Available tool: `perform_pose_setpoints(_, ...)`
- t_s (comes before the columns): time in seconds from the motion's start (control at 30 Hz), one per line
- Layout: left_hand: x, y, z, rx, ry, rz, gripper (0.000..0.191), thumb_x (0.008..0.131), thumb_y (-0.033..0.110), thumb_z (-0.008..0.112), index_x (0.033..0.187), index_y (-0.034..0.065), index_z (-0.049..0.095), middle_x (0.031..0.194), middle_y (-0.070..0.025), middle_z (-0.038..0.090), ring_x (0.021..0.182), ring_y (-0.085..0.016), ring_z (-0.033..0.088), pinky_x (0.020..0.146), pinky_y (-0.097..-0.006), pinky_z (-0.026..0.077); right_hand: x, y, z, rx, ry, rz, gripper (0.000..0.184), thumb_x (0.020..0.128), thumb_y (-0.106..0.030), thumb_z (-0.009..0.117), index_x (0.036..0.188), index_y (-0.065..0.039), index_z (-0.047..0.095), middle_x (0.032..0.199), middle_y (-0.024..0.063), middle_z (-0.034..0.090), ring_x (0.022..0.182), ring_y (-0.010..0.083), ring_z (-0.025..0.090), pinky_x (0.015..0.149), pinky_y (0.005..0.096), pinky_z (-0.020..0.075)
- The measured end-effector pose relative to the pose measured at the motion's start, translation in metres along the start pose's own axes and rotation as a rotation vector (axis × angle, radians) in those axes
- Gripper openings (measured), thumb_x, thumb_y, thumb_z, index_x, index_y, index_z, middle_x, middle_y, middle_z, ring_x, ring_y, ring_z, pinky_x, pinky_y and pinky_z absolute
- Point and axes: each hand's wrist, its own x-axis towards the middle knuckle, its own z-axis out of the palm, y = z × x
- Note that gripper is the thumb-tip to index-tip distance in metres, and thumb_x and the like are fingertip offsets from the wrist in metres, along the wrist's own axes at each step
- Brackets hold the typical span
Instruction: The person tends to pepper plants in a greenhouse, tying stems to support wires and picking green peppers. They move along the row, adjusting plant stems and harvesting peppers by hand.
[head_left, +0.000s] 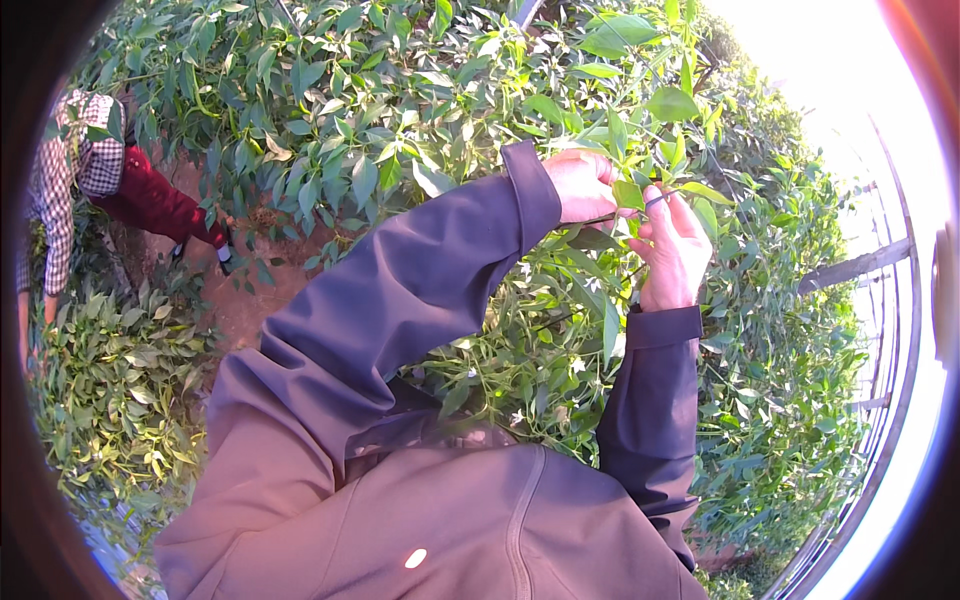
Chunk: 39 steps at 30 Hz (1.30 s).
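Observation:
Both my hands are together among the leafy shoots of a pepper plant (622, 142), in the upper right of the head view. My left hand (581, 186) reaches in from the left with bent fingers at a stem; leaves partly cover its fingertips. Just to its right, my right hand (671, 244) points upward, thumb and fingers pinched at a thin dark stem or tie (664, 196). A green leaf (628, 195) lies between the two hands. Small white flowers (576, 365) show on the plant below them.
Dense pepper plants (285, 90) stretch across the top and down the right side. At the far left a person (97, 157) in a checked shirt bends over other plants (127, 367). Bare soil (247, 300) runs between rows. A frame structure (855, 266) stands at the right.

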Motion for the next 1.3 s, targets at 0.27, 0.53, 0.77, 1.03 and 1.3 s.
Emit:
perform_pose_setpoints(0.27,-0.003,-0.004,-0.003,-0.109,-0.218,0.08,0.014,0.097,0.019,0.067,0.097,0.0069,0.074,0.084,0.0024,0.07,0.072,-0.006,0.062,0.07,-0.0247,0.05,-0.009,0.004,-0.016,0.101,-0.075,0.041,0.024,0.094,-0.011,0.077,0.116,-0.002,0.073,0.097,0.0035,0.074,0.07,0.0097,0.067,0.064,0.0257,0.0603)
perform_pose_setpoints(0.53,-0.021,-0.012,0.001,-0.393,-0.059,0.12,0.023,0.102,0.023,0.068,0.116,0.005,0.069,0.099,0.0031,0.068,0.085,-0.004,0.06,0.076,-0.0222,0.049,-0.04,0.017,0.001,0.166,0.065,-0.298,0.016,0.092,0.002,0.076,0.108,0.003,0.072,0.096,0.0092,0.075,0.081,0.0116,0.07,0.069,0.0256,0.0589)
perform_pose_setpoints(0.77,-0.103,-0.043,-0.008,-0.308,0.665,0.286,0.029,0.099,0.01,0.07,0.124,-0.003,0.07,0.118,-0.009,0.073,0.102,-0.013,0.068,0.093,-0.0285,0.054,-0.008,-0.021,-0.001,-0.694,-0.158,-1.176,0.021,0.081,0.003,0.081,0.101,-0.002,0.076,0.101,0.0141,0.075,0.087,0.0223,0.074,0.078,0.0317,0.0588)
perform_pose_setpoints(1.03,-0.237,-0.125,0.021,-0.269,0.957,-0.019,0.021,0.1,0.012,0.07,0.115,-0.001,0.074,0.098,-0.0028,0.074,0.083,-0.007,0.064,0.075,-0.0233,0.052,-0.008,-0.061,-0.012,-0.891,-0.177,-0.857,0.032,0.08,-0.009,0.087,0.11,-0.004,0.078,0.118,0.0119,0.075,0.107,0.0244,0.071,0.093,0.0366,0.056)
perform_pose_setpoints(1.3,-0.309,-0.184,0.023,-0.245,1.084,-0.115,0.02,0.101,0.012,0.066,0.115,-0.0008,0.073,0.102,-0.0064,0.075,0.089,-0.011,0.069,0.08,-0.0263,0.056,-0.059,-0.071,0.013,-0.935,-0.217,-1.009,0.049,0.079,-0.01,0.087,0.125,-0.004,0.073,0.135,0.0151,0.068,0.127,0.0313,0.062,0.108,0.0424,0.0479)
